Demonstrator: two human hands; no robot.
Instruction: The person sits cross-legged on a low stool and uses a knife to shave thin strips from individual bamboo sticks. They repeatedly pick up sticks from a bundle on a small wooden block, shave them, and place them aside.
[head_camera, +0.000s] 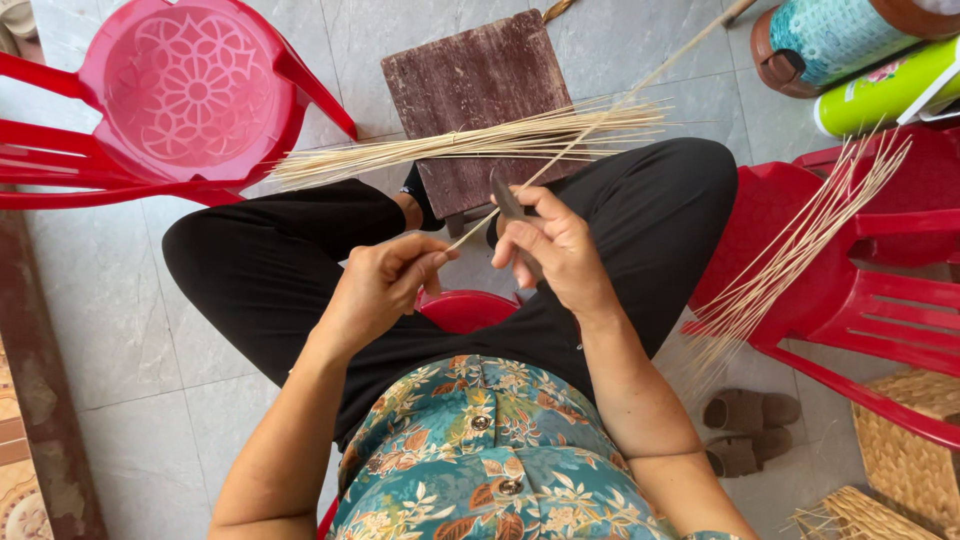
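A: Our left hand (385, 285) pinches the near end of 1 strip (600, 112); it runs up over the stool (475, 90).

B: Right hand (555, 250) clamps the knife (506, 197) on it. We'd keep the blade shallow and the pull steady.

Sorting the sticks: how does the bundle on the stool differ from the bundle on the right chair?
The stool bundle lies nearly level across the wooden stool; the chair bundle slants steeply over the red chair. The stool bundle is tighter; the chair bundle fans out. Both are thin pale sticks.
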